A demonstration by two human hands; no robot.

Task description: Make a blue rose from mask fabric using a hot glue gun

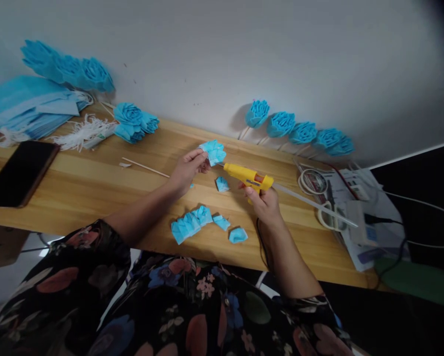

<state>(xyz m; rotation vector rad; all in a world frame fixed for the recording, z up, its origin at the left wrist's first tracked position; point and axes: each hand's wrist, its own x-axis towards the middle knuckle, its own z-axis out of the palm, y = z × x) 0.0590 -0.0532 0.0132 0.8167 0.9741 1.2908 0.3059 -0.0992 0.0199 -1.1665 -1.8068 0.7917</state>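
Observation:
My left hand (188, 169) pinches a folded blue paper piece (213, 151) above the wooden table (96, 183). A yellow glue gun (247, 176) is gripped in my right hand (265, 202), its nozzle pointing left and touching the blue piece. A clear glue stick (311, 201) juts out of the gun's back toward the right. On the table below the hands lie several blue folded pieces: a pleated strip (190, 223), a small piece (222, 184), another (221, 221) and a curled one (238, 235).
Several finished blue paper flowers on sticks (294, 131) lean against the wall. More blue flowers (133, 121) and stacked blue sheets (25, 106) sit at the left, with a black phone (20, 173), a thin wooden stick (144, 167), tape roll (313, 181) and scissors (331, 215) at the right.

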